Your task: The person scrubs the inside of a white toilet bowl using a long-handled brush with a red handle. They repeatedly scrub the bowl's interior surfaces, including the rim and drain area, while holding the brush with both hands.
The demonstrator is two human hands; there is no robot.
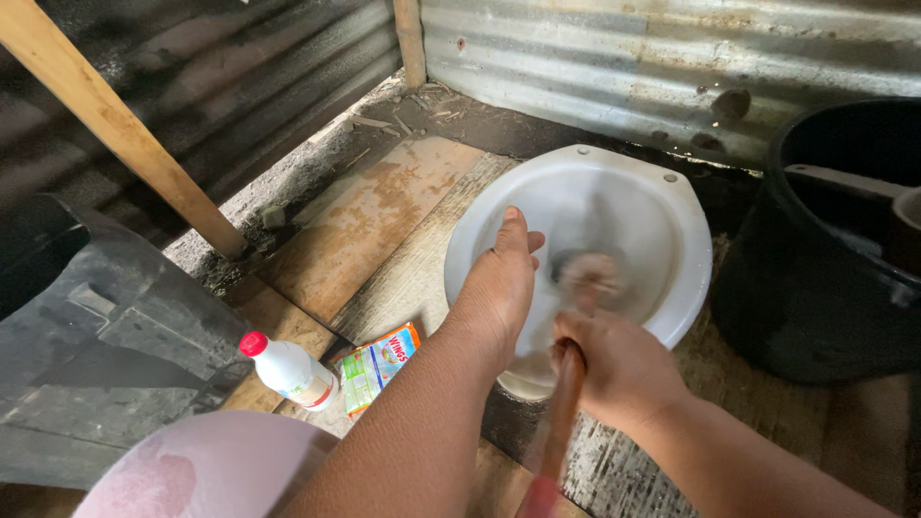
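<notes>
Corrugated metal sheeting is walling in a small stall, with worn wooden planks (pixel 365 225) making up the floor around a white squat toilet bowl (pixel 686 259) set into them. Both hands are working over that bowl. The right hand (pixel 619 369) is gripping a wooden brush handle (pixel 566 393) in a closed fist near the bowl's front edge, and the brush head (pixel 587 273) is blurring with motion down inside the basin. The left hand (pixel 499 288) is resting on the bowl's near left rim, fingers curled and thumb raised, holding nothing that can be seen. Left of the bowl, on the planks, a white bottle with a red cap (pixel 288 369) is lying beside a green and orange sachet (pixel 379 364). Right of the bowl, a large black bucket (pixel 815 288) is standing against the wall. Judging by the scene, scrubbing is well underway: the basin is looking mostly white, though rinsing appears to remain.
</notes>
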